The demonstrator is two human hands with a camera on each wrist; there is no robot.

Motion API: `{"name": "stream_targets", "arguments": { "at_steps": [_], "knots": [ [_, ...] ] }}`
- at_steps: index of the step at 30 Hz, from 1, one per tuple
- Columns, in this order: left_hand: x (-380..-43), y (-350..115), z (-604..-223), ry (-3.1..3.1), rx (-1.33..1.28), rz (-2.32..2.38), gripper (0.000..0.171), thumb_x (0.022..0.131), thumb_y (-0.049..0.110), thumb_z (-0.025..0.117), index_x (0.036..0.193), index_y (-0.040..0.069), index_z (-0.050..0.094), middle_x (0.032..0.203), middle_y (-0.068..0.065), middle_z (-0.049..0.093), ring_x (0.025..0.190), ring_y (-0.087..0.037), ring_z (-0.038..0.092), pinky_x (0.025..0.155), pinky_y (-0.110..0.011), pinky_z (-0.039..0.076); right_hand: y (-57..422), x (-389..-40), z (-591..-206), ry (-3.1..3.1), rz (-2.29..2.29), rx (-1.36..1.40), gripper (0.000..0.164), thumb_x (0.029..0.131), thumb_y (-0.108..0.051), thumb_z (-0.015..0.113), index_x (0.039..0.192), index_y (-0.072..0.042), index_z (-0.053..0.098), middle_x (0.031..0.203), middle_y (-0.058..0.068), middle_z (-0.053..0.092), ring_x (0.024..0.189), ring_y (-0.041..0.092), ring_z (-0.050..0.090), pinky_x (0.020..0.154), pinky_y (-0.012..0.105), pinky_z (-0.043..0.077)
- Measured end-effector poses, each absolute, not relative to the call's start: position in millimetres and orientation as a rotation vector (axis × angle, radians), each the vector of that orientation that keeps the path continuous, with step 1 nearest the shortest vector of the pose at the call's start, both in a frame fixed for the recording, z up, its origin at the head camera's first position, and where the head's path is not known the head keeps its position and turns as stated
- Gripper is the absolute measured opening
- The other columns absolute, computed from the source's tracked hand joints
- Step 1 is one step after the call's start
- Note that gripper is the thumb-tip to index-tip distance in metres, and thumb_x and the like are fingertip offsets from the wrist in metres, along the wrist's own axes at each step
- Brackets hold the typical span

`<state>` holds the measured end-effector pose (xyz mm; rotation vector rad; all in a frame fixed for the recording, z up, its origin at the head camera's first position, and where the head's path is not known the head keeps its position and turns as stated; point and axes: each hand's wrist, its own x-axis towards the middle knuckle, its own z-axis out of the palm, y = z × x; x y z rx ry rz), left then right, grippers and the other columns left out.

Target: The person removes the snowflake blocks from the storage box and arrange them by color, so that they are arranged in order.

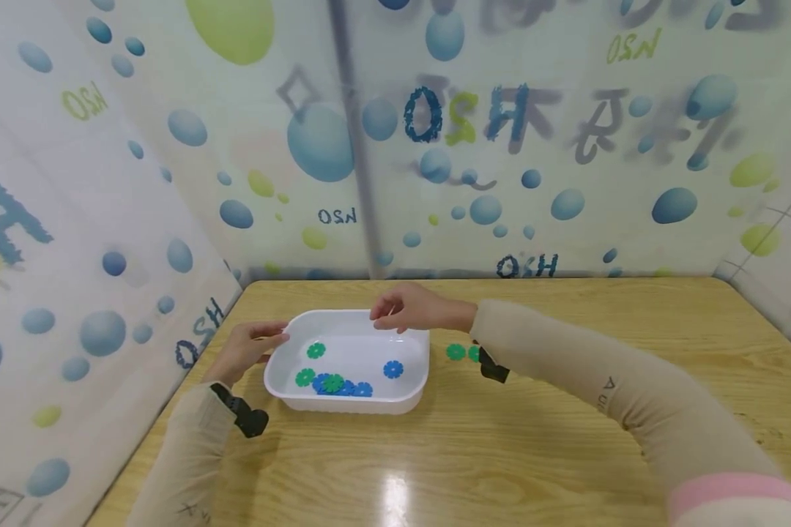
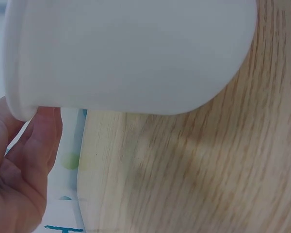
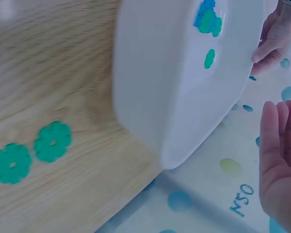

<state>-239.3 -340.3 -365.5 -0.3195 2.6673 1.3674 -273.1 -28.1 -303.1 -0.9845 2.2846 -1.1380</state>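
Beige sleeves (image 1: 560, 353) cross a wooden table (image 1: 534, 461); the left hand (image 1: 242, 350) pinches a white plastic basin (image 1: 352, 403), the right hand (image 1: 410, 307) hovers loose-fingered above it; flower-shaped discs (image 1: 332, 383) lie inside and beside it

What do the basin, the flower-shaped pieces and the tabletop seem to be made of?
White basin: probably slightly glossy plastic, judging by its smooth moulded shape and highlights inside.
Flower-shaped pieces: likely thin plastic, from their uniform bright colour; finish unclear.
Tabletop: wood or wood-look laminate, since grain shows; its bright reflection suggests a smooth sheen.
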Motion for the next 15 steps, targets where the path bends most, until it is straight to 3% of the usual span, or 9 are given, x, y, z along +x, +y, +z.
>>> {"name": "stream_targets", "arguments": {
  "at_steps": [15],
  "knots": [
    [-239,-343,-365,2.648,-0.286,1.387,0.046,0.086,0.03,0.057,0.126,0.007,0.049,0.127,-0.016,0.047,0.106,-0.028,0.049,0.079,-0.036,0.047,-101,-289,-304,2.133,-1.241,-1.151,0.017,0.084,-0.011,0.06,0.099,-0.003,0.062,0.088,0.004,0.061,0.08,0.016,0.056,0.066,0.024,0.05]
  ]
}}
